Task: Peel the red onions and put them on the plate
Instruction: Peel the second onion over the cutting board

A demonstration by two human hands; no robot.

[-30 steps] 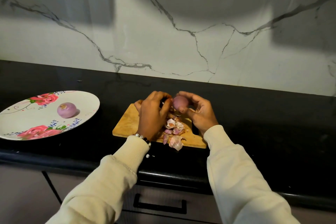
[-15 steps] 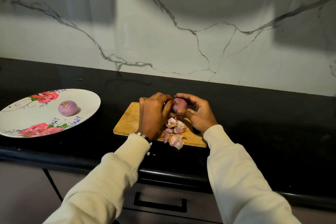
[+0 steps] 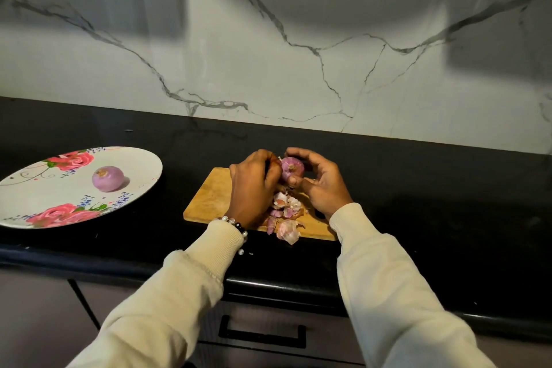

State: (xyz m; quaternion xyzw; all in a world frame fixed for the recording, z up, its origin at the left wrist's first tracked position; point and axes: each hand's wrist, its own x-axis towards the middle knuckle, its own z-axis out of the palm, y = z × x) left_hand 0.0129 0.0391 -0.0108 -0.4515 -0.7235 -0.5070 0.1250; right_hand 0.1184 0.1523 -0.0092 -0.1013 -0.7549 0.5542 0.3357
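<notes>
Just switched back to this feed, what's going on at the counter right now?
A person is peeling a red onion over a wooden cutting board. The right hand holds the onion while the left hand pinches at its skin. Loose peels are piled on the board's near edge. One onion already peeled sits on the flowered plate to the left, so this one is not yet done.

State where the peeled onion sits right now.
In the head view, the peeled onion lies on the floral plate at left, apart from the cutting board.
</notes>
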